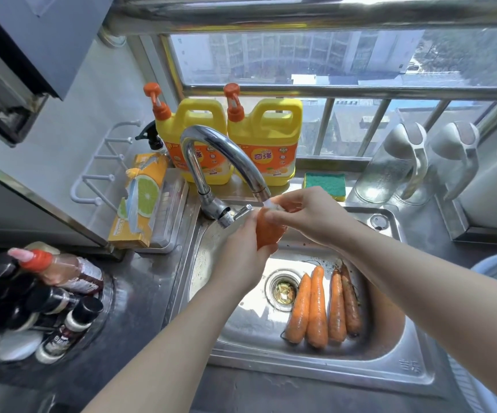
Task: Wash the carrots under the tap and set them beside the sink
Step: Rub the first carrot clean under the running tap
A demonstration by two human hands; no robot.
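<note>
Head view, left hand (pixel 238 259), right hand (pixel 311 216) gripping tapered carrot (pixel 266 235), curved chrome tap (pixel 221 144)

one orange carrot (pixel 268 234) stands nearly upright under the spout of the chrome tap (pixel 211 156), water striking its top end. four more carrots (pixel 317 308) lie side by side in the steel sink (pixel 390 380), just right of the drain (pixel 283 290), the rightmost darker.

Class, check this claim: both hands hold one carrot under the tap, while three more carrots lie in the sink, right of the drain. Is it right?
Not quite. The head view shows four carrots in the sink, not three. The rest stands: the left hand and right hand hold one carrot under the tap, and the four lie right of the drain.
</note>
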